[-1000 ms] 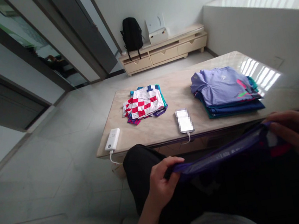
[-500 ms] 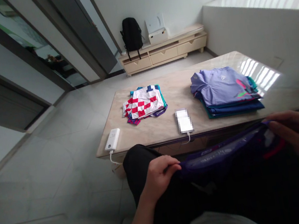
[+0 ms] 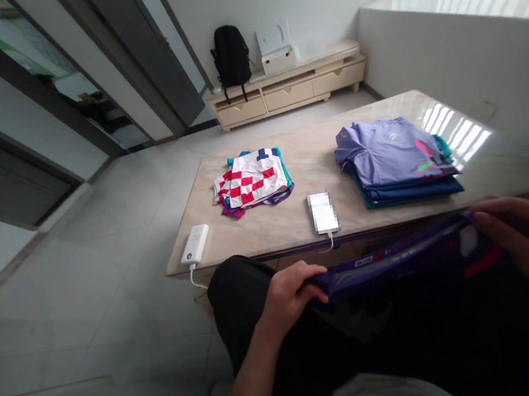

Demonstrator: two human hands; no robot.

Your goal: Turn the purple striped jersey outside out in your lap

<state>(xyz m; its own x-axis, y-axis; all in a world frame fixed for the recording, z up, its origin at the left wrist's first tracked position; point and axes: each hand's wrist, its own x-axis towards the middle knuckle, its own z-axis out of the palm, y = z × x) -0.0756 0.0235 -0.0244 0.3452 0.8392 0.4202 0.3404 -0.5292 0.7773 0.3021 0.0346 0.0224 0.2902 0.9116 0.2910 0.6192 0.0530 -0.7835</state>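
A dark purple garment (image 3: 397,265) with a glossy surface, pale print and a pink-red patch hangs stretched between my two hands above my lap. My left hand (image 3: 293,293) pinches its left end. At its other end, my right hand (image 3: 528,228) grips the top corner between thumb and fingers. The lower part of the garment is lost in shadow against my dark trousers. Beyond it on the table lies a folded stack of shirts (image 3: 393,149), lavender on top. Farther left is a smaller pile of clothes (image 3: 255,176), topped by a red-and-white checked piece.
A phone (image 3: 322,213) with a white cable lies near the front edge of the marble-look table (image 3: 270,234). A white power bank (image 3: 195,245) sits at the left corner, its cable hanging down. Behind stands a low cabinet (image 3: 288,96) with a black backpack (image 3: 230,55).
My left hand has moved slightly up and right, and its end of the purple garment has risen with it. My right hand keeps its hold. The view has shifted a little.
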